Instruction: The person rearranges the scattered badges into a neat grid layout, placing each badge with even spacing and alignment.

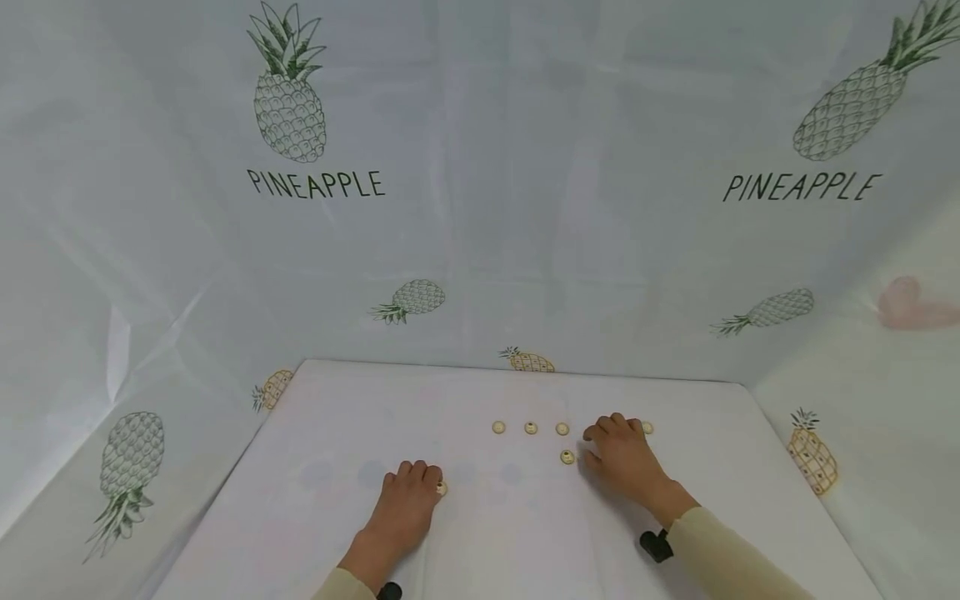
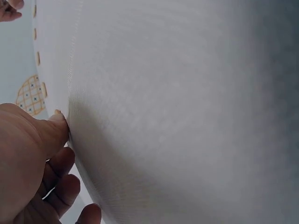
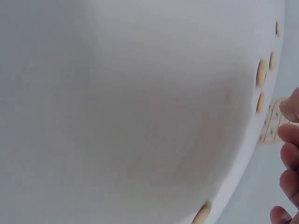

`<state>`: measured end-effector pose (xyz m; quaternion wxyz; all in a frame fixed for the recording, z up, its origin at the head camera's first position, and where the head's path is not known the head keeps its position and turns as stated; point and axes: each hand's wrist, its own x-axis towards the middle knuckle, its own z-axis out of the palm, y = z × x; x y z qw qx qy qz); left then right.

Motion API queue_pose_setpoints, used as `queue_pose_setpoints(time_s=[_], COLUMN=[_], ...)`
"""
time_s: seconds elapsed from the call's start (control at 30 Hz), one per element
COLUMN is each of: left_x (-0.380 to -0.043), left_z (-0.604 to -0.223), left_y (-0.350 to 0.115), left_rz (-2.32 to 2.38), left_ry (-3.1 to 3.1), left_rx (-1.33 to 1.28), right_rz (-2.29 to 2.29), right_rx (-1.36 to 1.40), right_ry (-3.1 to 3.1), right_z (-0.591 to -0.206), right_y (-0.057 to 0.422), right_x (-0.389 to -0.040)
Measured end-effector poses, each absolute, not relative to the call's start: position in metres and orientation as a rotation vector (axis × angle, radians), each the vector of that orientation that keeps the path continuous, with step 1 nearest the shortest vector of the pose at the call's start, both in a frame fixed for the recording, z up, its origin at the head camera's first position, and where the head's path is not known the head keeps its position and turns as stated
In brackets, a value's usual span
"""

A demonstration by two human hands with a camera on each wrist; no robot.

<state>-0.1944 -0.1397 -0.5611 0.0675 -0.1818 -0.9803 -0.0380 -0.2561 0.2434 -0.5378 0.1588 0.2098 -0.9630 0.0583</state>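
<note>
My left hand [image 1: 405, 504] rests low on the table at centre-left, its thumb and fingers pinching a small round wooden disc [image 1: 442, 488]. In the left wrist view the thumb covers most of that disc [image 2: 57, 112]. Farther right, my right hand [image 1: 621, 458] hovers over the table with loosely bent fingers. Nothing shows between its thumb and fingertips in the right wrist view. Close to its thumb side lies one pale disc [image 1: 567, 457] with a dark centre mark. Another disc [image 1: 647, 427] sits just beyond its knuckles, partly hidden by the hand.
Three more discs form a row: left one [image 1: 498, 427], middle one [image 1: 531, 427] and right one [image 1: 562, 428]. They lie toward the back of the white-covered table [image 1: 337, 425]. A pineapple-print cloth [image 1: 525, 208] hangs around the table's back and sides.
</note>
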Motion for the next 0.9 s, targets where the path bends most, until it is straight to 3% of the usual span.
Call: queue_pose_setpoints(time_s=[0.4, 0.9], left_x=[-0.197, -0.193], left_z=[-0.567, -0.558], left_y=[-0.141, -0.142], left_rz=[-0.171, -0.188], left_ry=[-2.953, -2.979], left_rx=[-0.554, -0.553], right_rz=[0.099, -0.034], right_rx=[0.537, 0.494], right_ry=[-2.614, -2.721], right_z=[-0.529, -0.544], right_y=[0.310, 0.315], right_x=[-0.252, -0.253])
